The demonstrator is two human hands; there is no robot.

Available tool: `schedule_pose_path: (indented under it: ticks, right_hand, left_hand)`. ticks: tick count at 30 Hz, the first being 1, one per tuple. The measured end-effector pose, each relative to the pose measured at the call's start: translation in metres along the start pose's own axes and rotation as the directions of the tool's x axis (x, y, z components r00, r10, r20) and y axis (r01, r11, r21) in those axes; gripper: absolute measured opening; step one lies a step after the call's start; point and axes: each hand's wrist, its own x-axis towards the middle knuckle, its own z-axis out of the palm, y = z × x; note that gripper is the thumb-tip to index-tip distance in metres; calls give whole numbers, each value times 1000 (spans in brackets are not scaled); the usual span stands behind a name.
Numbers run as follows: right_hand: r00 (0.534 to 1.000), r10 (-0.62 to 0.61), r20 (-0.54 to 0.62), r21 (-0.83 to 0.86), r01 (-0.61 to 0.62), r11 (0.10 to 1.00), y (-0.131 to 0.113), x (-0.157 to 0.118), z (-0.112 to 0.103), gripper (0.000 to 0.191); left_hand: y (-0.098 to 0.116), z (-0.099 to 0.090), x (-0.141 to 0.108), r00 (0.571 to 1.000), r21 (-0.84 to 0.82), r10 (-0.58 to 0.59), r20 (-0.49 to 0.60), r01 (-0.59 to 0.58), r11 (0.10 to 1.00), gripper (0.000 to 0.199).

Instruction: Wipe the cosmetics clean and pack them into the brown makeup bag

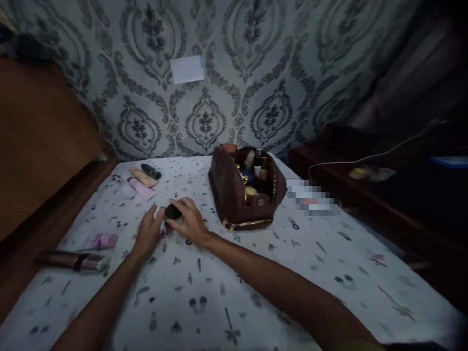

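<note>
My right hand (pixel 192 222) grips a small, dark green rounded object (pixel 173 211) between thumb and fingers, just above the patterned sheet. My left hand (pixel 149 228) is close against its left side, fingers stretched out; whether they touch it I cannot tell. Something small and reddish shows dimly under the hands. To the right stands a brown cosmetic bag (pixel 226 190), unzipped, with several bottles and jars inside. Beyond my left hand lie a pink tube (pixel 142 188), a beige tube (pixel 144 177) and a dark green tube (pixel 151 171).
On the left lie a purple-pink tube (pixel 104 241) and a long brown cylinder (pixel 69 261), near a wooden board (pixel 44 146). A blurred-out packet (pixel 312 197) sits right of the bag. A white cable (pixel 351 161) crosses the dark red furniture (pixel 314 158). Patterned wallpaper rises behind.
</note>
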Motion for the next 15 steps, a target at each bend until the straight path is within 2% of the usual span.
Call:
schedule_pose_path:
  ticks: [2, 4, 6, 9, 11, 15]
  right_hand:
    - [1000, 16, 3, -12, -16, 1000, 0, 1, 0, 56]
    - [999, 35, 21, -42, -34, 999, 0, 3, 1, 55]
    - [996, 70, 56, -92, -65, 994, 1, 4, 3, 53]
    - [988, 105, 113, -177, -84, 981, 4, 4, 7, 50]
    - [988, 86, 129, -208, -58, 976, 5, 2, 7, 48]
    - [991, 50, 121, -213, -23, 977, 5, 8, 2, 49]
  left_hand:
    - [-1, -1, 0, 995, 91, 99, 12, -100, 991, 46]
    - [-1, -3, 1, 974, 174, 224, 40, -228, 958, 35]
    - [1, -6, 2, 951, 253, 307, 39, -307, 918, 30]
    - [2, -13, 5, 939, 405, 344, 22, -323, 855, 30]
    - [1, -18, 9, 938, 499, 345, 25, -311, 809, 32]
    - [-5, -24, 16, 943, 563, 332, 17, -283, 776, 35]
